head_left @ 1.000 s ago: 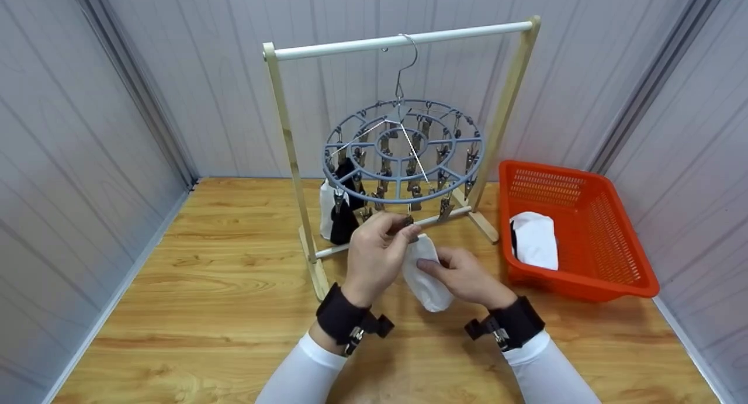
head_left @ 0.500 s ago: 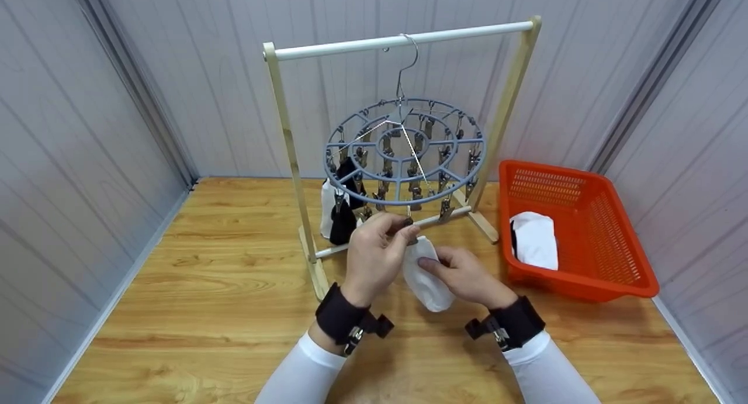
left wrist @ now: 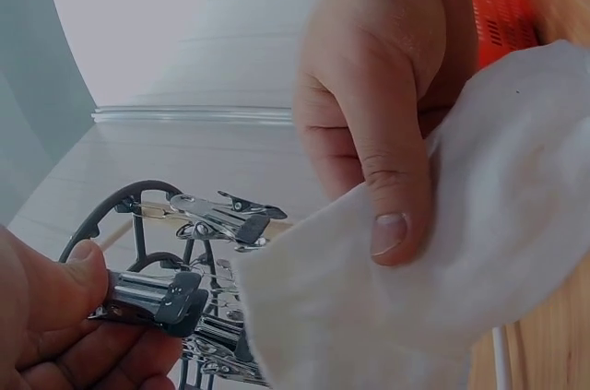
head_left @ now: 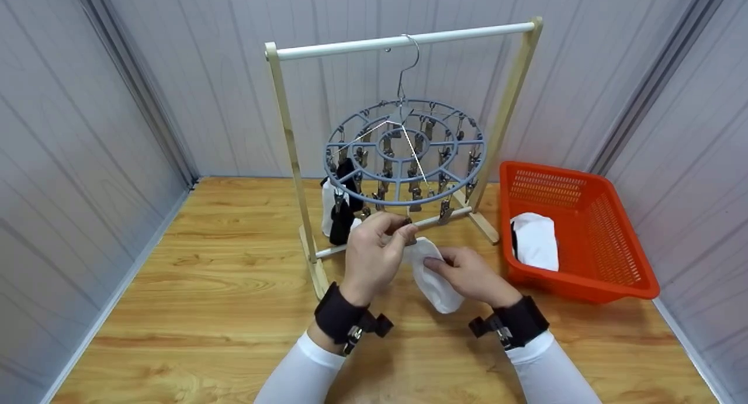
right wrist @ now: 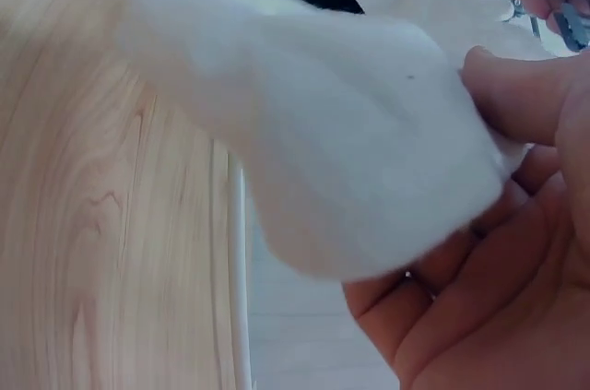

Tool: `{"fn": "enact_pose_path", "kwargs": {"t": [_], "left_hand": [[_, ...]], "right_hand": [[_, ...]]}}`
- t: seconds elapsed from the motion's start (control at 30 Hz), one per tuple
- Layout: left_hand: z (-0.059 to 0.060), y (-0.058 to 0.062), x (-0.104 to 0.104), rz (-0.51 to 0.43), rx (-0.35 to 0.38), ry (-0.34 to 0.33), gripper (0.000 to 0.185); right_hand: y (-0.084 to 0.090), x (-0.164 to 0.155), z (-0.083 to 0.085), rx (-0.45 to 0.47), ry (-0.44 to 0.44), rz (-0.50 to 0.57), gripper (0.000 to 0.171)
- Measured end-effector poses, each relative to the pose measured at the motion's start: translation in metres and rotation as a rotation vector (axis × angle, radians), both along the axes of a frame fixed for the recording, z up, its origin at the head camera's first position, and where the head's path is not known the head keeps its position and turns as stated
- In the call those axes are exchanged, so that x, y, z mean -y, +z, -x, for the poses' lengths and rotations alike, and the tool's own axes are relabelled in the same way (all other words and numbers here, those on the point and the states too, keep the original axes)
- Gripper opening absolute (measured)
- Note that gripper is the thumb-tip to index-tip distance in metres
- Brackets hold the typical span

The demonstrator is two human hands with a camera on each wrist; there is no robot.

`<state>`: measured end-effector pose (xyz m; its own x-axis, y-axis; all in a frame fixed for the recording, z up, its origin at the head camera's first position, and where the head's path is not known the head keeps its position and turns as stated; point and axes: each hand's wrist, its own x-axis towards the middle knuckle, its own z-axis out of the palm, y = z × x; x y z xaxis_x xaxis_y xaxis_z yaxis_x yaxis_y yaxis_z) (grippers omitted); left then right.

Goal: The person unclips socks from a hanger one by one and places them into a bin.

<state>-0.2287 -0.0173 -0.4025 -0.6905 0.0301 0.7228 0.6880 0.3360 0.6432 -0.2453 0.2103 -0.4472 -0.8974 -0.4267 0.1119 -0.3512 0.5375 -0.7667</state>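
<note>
My left hand (head_left: 374, 261) pinches a metal clip (left wrist: 152, 298) between thumb and fingers, below the front rim of the round grey clip hanger (head_left: 399, 201). Between the thumb and curled fingers of my right hand (head_left: 476, 278) is a white sock (head_left: 435, 281), its toe drooping toward the table. In the left wrist view, a gap shows between the sock's upper edge and the clip's tips. The sock fills much of the right wrist view and covers part of the right fingers.
A wooden stand with a white bar (head_left: 467, 35) carries the hanger. Black socks (head_left: 342, 223) and a white sock (head_left: 328, 208) hang at its left side. To the right, an orange basket (head_left: 596, 284) holds a folded white item (head_left: 536, 240) with a dark edge.
My right hand has shifted slightly right with the sock, drawing its upper edge away from the clip. The left hand stays nearly in place on the clip.
</note>
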Motion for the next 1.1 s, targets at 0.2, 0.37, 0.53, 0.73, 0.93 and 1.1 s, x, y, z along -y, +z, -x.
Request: {"fn": "enact_pose_path", "kwargs": {"t": [0.2,0.37,0.53,0.73,0.93,1.1], "left_hand": [[0.0,0.0,0.0,0.003,-0.006,-0.016,0.008],[-0.003,0.002,0.0,0.061,-0.024,-0.004,0.011],[-0.008,0.007,-0.001,0.211,-0.132,0.073,0.016],[-0.014,0.014,0.0,0.342,-0.269,0.201,0.029],[-0.018,0.021,0.004,0.336,-0.346,0.229,0.03],[-0.018,0.027,0.01,0.283,-0.404,0.248,0.021]], "right_hand": [[0.002,-0.004,0.002,0.03,-0.076,-0.061,0.027],[0.003,-0.006,0.004,0.022,-0.106,-0.078,0.026],[0.004,-0.008,0.005,0.018,-0.121,-0.07,0.026],[0.007,-0.013,0.005,0.015,-0.142,-0.064,0.028],[0.009,-0.017,0.006,-0.012,-0.154,-0.051,0.025],[0.01,-0.02,0.007,-0.01,-0.172,-0.041,0.027]]}}
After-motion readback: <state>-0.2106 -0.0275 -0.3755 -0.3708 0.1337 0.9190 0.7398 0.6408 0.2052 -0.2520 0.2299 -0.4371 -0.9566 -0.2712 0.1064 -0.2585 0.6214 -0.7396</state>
